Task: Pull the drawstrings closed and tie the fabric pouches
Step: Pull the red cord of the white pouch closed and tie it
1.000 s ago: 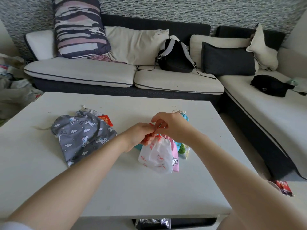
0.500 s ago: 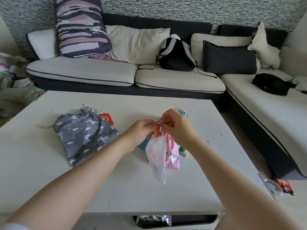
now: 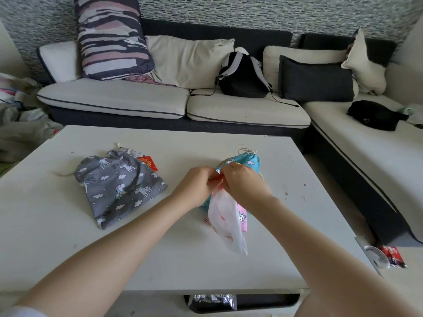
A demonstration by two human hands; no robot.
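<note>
I observe both hands meeting above the middle of the white rectangular table [image 3: 68,225]. The left hand [image 3: 194,187] and the right hand [image 3: 243,183] have their fingers curled and pinching the gathered red-corded neck of a white fabric pouch with red print [image 3: 225,221], which hangs from the grip, its lower end tilted toward the near edge. Directly under it lie a pink unicorn-print pouch [image 3: 242,217] and a turquoise drawstring pouch [image 3: 248,160], the latter cinched at its far end. A grey unicorn-print fabric pouch [image 3: 119,186] lies flat to the left, well apart, partly covering a red packet [image 3: 148,163].
</note>
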